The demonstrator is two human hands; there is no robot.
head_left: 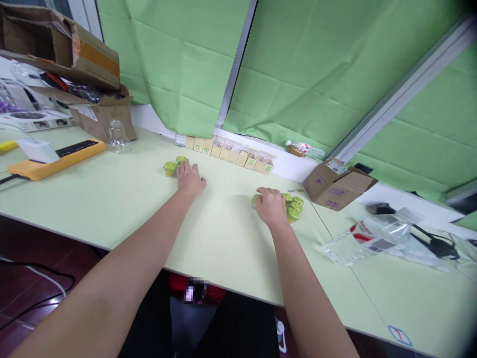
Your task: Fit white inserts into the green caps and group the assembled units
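Observation:
Small clear boxes with green lids stand in two groups on the pale tabletop. At the left are two of them, a nearer box [170,168] and a farther box [181,159]. My left hand [190,179] lies beside these, fingertips at the farther box and thumb spread away. My right hand [271,205] is bent over the right group, with its fingers curled down. One green-lidded box [254,201] peeks out left of its thumb, and several more boxes [294,205] sit close together on its right. What lies under the palm is hidden.
Along the wall runs a row of small open cartons [233,153]. An orange power strip [63,159], a clear jar [118,136] and cardboard boxes [100,117] stand left. To the right are a cardboard box [337,184], a large plastic bottle [367,238] and a smaller bottle [305,149].

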